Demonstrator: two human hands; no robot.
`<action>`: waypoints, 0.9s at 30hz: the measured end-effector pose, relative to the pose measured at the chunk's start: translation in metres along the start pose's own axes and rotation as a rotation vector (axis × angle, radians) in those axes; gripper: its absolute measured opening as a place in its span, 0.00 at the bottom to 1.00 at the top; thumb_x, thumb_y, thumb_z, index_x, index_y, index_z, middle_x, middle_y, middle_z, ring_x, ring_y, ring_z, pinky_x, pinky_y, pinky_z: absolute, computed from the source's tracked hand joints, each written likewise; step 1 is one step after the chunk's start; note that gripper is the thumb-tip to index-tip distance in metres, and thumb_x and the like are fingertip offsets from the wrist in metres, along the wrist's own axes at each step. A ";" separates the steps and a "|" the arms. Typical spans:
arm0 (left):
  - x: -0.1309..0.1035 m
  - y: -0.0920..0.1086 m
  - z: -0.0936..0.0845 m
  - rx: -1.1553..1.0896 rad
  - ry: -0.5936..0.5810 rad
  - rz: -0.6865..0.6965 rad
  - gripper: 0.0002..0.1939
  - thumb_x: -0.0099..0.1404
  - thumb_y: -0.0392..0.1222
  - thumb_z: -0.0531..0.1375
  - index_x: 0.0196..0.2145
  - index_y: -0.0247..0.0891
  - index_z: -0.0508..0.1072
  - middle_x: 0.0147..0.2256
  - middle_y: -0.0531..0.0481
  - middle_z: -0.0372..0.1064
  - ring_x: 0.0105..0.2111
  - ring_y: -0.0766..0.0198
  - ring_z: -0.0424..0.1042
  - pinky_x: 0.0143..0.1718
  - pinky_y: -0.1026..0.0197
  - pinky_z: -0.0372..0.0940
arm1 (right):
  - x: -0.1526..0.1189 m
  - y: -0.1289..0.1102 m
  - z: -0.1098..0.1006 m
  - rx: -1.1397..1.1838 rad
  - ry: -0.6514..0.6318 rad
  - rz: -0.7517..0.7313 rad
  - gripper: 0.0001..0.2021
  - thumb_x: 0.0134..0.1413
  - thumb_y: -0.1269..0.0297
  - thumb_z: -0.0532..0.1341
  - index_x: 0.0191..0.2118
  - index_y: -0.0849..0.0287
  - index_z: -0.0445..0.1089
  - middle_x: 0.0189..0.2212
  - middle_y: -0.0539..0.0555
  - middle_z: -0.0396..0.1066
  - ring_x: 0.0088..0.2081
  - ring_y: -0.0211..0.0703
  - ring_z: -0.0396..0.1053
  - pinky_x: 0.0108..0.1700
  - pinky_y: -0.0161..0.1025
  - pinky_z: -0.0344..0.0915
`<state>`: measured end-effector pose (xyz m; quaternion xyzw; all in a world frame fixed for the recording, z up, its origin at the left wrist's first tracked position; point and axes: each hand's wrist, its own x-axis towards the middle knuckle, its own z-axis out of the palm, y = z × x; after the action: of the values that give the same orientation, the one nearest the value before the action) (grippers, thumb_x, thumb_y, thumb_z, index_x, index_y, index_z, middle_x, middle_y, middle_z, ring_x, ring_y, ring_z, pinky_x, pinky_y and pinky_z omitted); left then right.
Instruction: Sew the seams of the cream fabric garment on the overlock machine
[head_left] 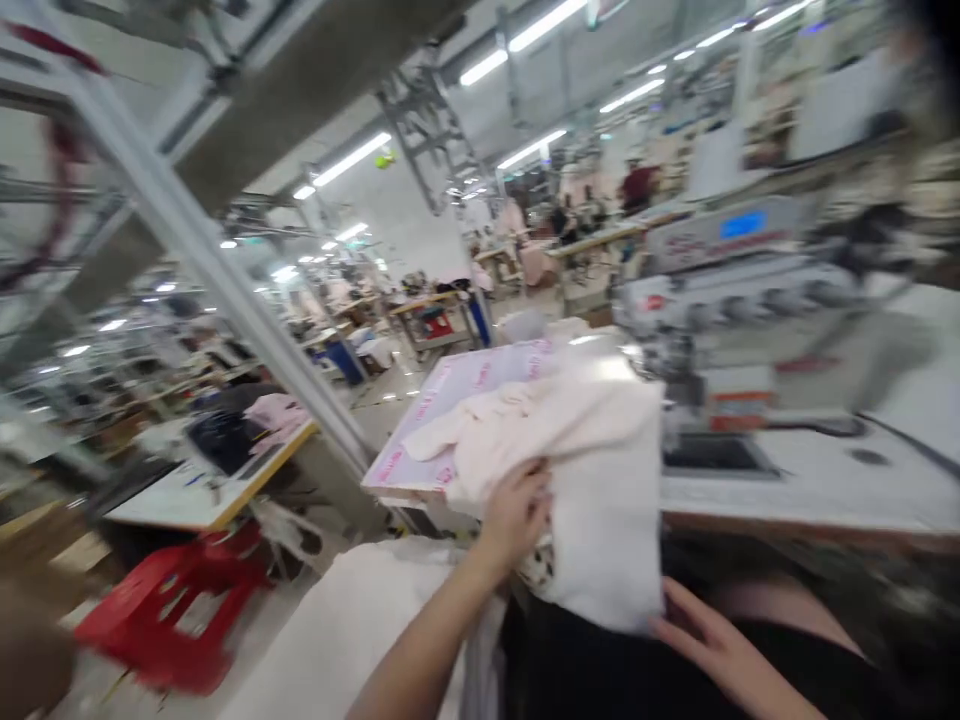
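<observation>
A pale cream-white fabric piece [607, 500] hangs over the table edge toward my lap, beside the sewing machine [739, 310]. More of the pale pinkish cloth [517, 430] lies rumpled on the purple-and-white printed work surface [420, 410]. My left hand [517, 510] rests at the near edge of this cloth, its fingers curled over a fold. At the lower right corner of the hanging piece, my right hand [701, 630] pinches the edge between thumb and fingers. Motion blur softens the details, and the left fingertips are partly hidden.
The machine's white table [810, 490] extends right. More white cloth [375, 620] lies low at the left, near a red plastic stool [180, 610]. A slanted metal post [225, 270] rises beyond the work surface. Another worktable [187, 505] stands left.
</observation>
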<state>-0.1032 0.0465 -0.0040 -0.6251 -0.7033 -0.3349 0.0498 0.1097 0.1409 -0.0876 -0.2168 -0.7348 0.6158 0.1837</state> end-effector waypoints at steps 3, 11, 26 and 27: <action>0.000 -0.015 -0.010 0.075 0.089 0.067 0.14 0.64 0.38 0.49 0.46 0.38 0.66 0.50 0.44 0.59 0.52 0.59 0.57 0.55 0.53 0.55 | 0.000 0.016 -0.007 0.134 -0.042 -0.062 0.21 0.50 0.47 0.58 0.43 0.59 0.65 0.40 0.56 0.67 0.43 0.50 0.65 0.49 0.45 0.62; 0.040 -0.035 -0.016 0.438 0.220 -0.028 0.24 0.63 0.47 0.53 0.54 0.35 0.57 0.55 0.39 0.48 0.57 0.53 0.46 0.58 0.50 0.47 | 0.005 0.012 -0.001 0.360 -0.129 -0.119 0.20 0.51 0.53 0.59 0.46 0.61 0.62 0.41 0.57 0.66 0.44 0.48 0.64 0.47 0.45 0.62; 0.069 -0.034 0.010 0.307 0.251 -0.211 0.17 0.60 0.46 0.57 0.40 0.32 0.59 0.39 0.42 0.58 0.43 0.55 0.61 0.44 0.53 0.60 | 0.001 0.001 0.007 0.031 -0.009 -0.170 0.18 0.51 0.52 0.56 0.32 0.66 0.71 0.33 0.58 0.70 0.38 0.52 0.66 0.43 0.44 0.64; 0.071 -0.033 0.013 0.315 0.241 -0.230 0.18 0.59 0.47 0.58 0.41 0.32 0.59 0.39 0.42 0.59 0.42 0.54 0.61 0.43 0.52 0.61 | -0.001 0.000 0.009 0.027 -0.018 -0.156 0.19 0.50 0.52 0.55 0.33 0.66 0.71 0.33 0.58 0.70 0.37 0.53 0.67 0.42 0.44 0.65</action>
<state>-0.1434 0.1137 0.0073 -0.4807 -0.8026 -0.2968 0.1915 0.1057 0.1329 -0.0888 -0.1509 -0.7426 0.6117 0.2272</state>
